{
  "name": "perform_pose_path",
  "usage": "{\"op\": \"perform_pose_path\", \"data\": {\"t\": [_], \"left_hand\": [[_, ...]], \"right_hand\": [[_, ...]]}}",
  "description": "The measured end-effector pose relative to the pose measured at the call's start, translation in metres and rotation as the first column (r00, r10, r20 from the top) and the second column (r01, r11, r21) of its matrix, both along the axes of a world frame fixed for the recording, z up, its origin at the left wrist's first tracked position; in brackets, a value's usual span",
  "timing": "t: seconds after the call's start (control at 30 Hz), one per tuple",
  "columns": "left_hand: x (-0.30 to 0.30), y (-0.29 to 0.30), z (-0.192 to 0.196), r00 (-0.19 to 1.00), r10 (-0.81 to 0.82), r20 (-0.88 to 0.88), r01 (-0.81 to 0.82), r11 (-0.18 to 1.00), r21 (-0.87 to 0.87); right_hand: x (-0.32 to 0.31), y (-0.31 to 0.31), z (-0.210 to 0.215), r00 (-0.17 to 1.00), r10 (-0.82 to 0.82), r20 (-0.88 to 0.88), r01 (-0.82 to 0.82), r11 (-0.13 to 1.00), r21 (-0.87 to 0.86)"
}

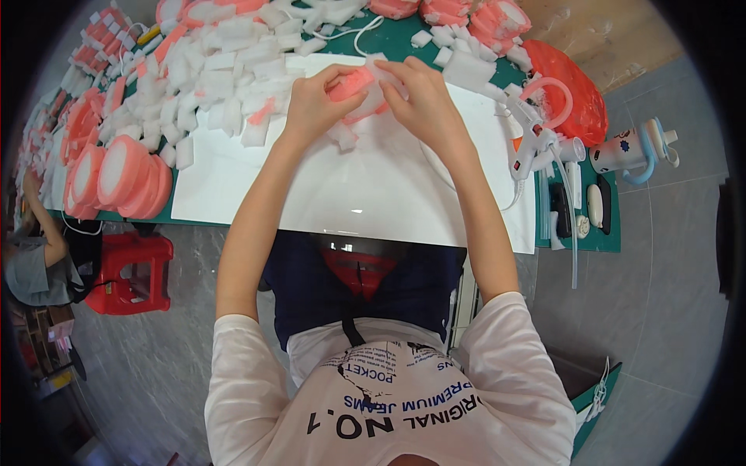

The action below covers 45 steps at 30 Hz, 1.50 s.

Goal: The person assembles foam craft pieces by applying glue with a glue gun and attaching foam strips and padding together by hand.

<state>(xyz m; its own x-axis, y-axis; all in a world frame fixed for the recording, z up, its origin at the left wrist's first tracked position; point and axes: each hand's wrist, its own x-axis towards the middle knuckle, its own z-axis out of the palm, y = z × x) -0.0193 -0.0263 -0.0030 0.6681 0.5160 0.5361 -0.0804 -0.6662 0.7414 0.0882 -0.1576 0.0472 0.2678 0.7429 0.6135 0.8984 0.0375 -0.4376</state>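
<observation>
Over the white board [350,194] on the table, both my hands hold a pink and white foam piece [353,84]. My left hand [320,105] closes on its pink left part, thumb and fingers bent around it. My right hand [423,97] pinches the whitish right side, its fingers curled over the top. My fingers hide part of the piece. Just below it, a small pink and white foam bit [343,137] shows. A white glue gun [525,147] lies to the right, its cord running onto the board.
White foam blocks [225,78] heap at the back left, near round pink and white foam pieces [120,175]. Right stand a red bag [579,109], a pink ring [561,113] and a bottle [622,151]. A red stool [136,272] and another person's arm [48,217] are at left.
</observation>
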Motion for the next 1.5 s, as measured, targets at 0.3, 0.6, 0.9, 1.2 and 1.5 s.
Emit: {"op": "perform_pose_path", "data": {"t": [0.3,0.6,0.9,1.2,1.5], "left_hand": [[-0.002,-0.010,0.002,1.000,0.004,0.018,-0.004,1.000,0.016],[-0.003,-0.010,0.004,0.999,-0.028,-0.039,0.023,0.992,-0.122],[0.001,-0.004,0.001,1.000,0.004,0.015,-0.003,0.998,-0.058],[-0.001,-0.012,0.008,0.999,-0.041,0.018,0.042,0.995,-0.090],[-0.005,-0.024,0.015,0.994,-0.101,0.046,0.084,0.957,0.277]], "right_hand": [[-0.003,-0.014,0.004,0.993,-0.017,0.120,0.022,0.999,-0.037],[0.000,-0.012,-0.007,0.964,0.068,0.256,-0.051,0.996,-0.071],[0.008,-0.005,-0.024,0.975,0.065,0.212,-0.078,0.996,0.052],[0.002,-0.010,-0.023,0.967,0.043,0.253,-0.084,0.985,0.154],[-0.020,-0.044,-0.001,0.991,0.036,0.130,-0.055,0.988,0.147]]}}
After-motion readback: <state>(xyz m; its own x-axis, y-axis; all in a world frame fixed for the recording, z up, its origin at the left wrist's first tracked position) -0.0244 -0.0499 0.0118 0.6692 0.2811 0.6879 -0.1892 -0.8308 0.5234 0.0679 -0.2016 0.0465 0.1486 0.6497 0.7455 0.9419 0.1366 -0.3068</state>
